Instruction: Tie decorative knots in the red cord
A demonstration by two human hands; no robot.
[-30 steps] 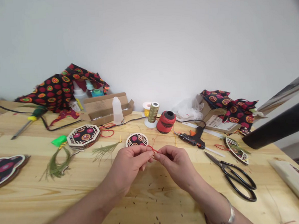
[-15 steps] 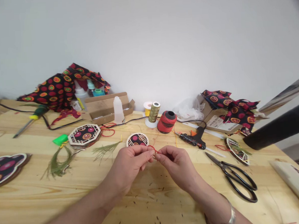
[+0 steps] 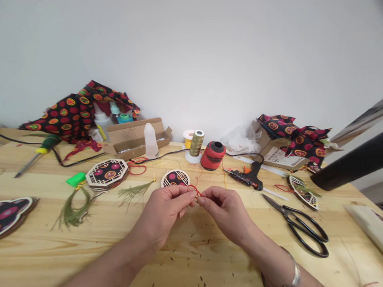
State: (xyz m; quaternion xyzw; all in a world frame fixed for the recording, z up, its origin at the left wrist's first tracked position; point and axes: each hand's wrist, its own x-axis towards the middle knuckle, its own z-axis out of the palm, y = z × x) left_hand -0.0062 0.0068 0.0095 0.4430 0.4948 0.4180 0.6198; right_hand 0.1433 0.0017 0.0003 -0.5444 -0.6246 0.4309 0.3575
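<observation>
Above the middle of the table, my left hand (image 3: 172, 207) pinches a thin red cord (image 3: 194, 188) between thumb and forefinger. My right hand (image 3: 224, 206) is closed on the same cord just to the right, the fingertips almost touching. The cord makes a small loop over the fingertips; its exact shape is partly hidden. Right behind my left hand lies a round wooden-framed ornament (image 3: 175, 178) with patterned fabric, its near edge covered by my fingers. A spool of red cord (image 3: 213, 155) stands beyond my right hand.
Black-handled scissors (image 3: 300, 225) and a glue gun (image 3: 249, 176) lie to the right. An octagonal ornament (image 3: 107, 173), green tassels (image 3: 74, 207) and a screwdriver (image 3: 38, 153) are on the left. Behind stand a white bottle (image 3: 151, 141), a cardboard box (image 3: 119, 137) and an olive thread spool (image 3: 197, 143).
Both hands stay nearly in place, still pinching the cord. The red loop at the fingertips has shifted slightly, and the view has moved a little.
</observation>
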